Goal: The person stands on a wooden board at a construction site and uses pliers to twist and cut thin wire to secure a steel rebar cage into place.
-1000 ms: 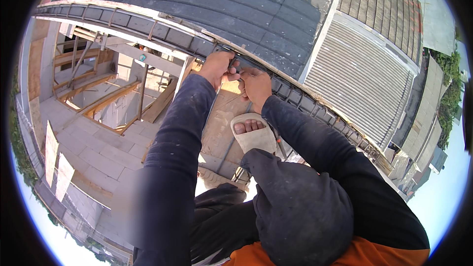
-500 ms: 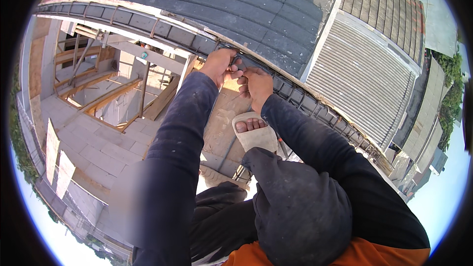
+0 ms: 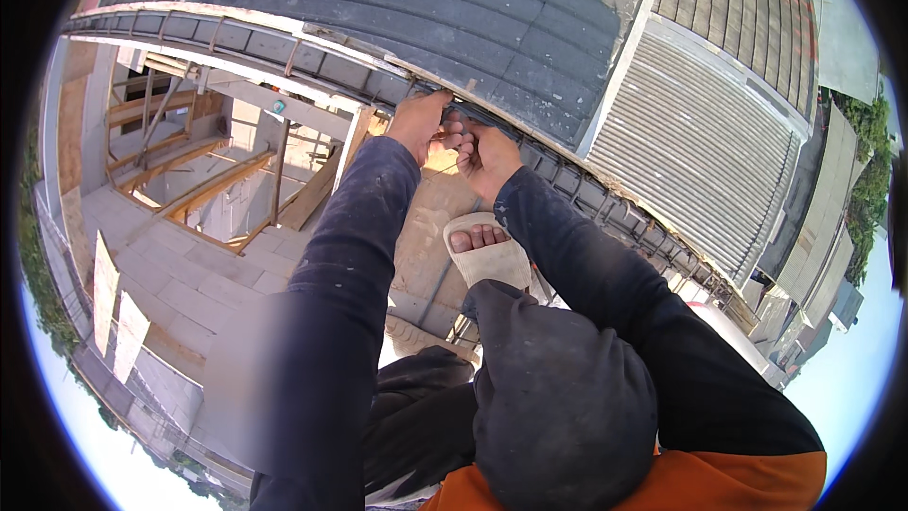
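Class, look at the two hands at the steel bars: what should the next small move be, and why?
Probably hold the left hand steady and turn the right hand slightly, because both are curled close together at the steel bars; whatever they may be pinching is too small to make out.

A tan board (image 3: 424,227) (its surface smeared paler in patches) bears a sandalled foot (image 3: 492,260) along its right edge.

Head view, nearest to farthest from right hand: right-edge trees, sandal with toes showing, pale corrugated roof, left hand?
1. Left hand, close on the left.
2. Sandal, lower in view.
3. Corrugated roof, to the right.
4. Trees, far right.
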{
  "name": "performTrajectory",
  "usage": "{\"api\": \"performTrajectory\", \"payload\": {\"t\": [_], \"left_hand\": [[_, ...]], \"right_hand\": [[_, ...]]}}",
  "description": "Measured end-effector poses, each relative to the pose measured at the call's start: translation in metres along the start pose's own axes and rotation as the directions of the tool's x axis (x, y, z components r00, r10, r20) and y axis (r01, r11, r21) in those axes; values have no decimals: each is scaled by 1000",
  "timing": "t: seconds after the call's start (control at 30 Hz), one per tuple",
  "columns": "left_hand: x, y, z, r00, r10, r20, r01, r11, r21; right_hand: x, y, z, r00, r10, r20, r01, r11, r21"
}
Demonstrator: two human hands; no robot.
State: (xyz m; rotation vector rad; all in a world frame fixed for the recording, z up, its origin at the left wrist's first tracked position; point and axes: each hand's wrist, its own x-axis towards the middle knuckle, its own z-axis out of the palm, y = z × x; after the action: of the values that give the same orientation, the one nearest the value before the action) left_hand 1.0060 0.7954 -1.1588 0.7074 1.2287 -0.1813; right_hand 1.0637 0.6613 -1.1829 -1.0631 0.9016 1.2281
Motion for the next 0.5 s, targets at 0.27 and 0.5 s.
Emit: {"api": "performTrajectory", "payload": {"t": [0.27, 0.5], "left_hand": [[1, 0, -1, 999, 13, -52, -9, 997, 78], [-2, 3, 5, 998, 4, -67, 3, 995, 103]], "right_hand": [[-7, -1, 11, 998, 39, 48, -41, 999, 27], [-9, -1, 13, 1000, 29, -7, -29, 999, 29]]}}
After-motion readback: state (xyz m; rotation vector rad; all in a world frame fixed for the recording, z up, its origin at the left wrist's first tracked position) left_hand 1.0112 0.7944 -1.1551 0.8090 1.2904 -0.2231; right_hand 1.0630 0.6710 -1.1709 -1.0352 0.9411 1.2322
